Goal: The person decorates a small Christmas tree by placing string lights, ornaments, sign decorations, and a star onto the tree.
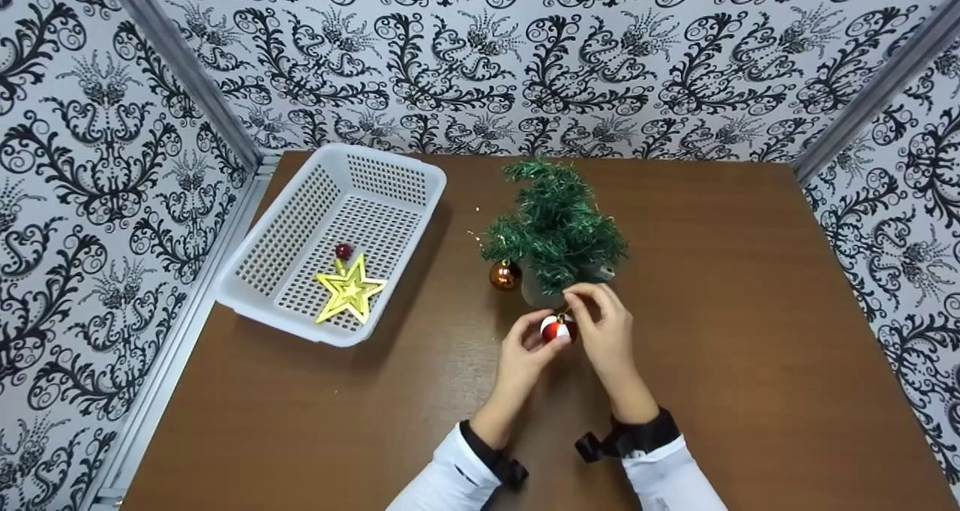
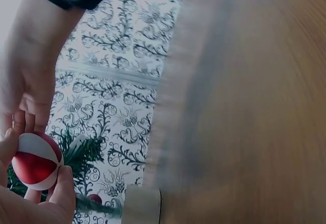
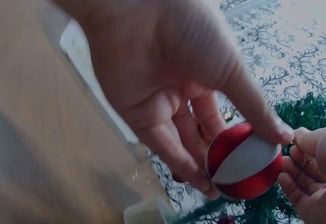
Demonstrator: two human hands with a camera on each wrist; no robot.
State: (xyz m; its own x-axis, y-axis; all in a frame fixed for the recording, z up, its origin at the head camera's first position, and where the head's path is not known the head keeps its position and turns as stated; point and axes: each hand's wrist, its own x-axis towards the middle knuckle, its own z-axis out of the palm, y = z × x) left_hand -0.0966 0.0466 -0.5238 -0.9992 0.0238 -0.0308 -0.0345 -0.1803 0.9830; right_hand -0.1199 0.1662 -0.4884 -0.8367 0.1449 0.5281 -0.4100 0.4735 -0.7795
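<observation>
In the head view my left hand [image 1: 525, 350] holds a red and white Christmas ball [image 1: 556, 329] between thumb and fingers. My right hand [image 1: 606, 331] pinches the thin gold hanging loop at its top. The left wrist view shows the ball [image 2: 36, 162] close up in the left hand's fingers. In the right wrist view the left hand [image 3: 168, 66] grips the ball [image 3: 245, 162], with the right hand [image 3: 310, 168] at the loop. Just beyond stands a small green tinsel Christmas tree [image 1: 555, 222] in a pale pot. A shiny copper ball [image 1: 505, 275] hangs at its left.
A white perforated plastic basket [image 1: 251, 301] stands at the left of the brown table [image 1: 750, 331]. Inside lie a yellow star [image 1: 351, 290] and a small dark red ball [image 1: 343, 251]. Patterned walls [image 1: 480, 53] enclose the table at the back and sides.
</observation>
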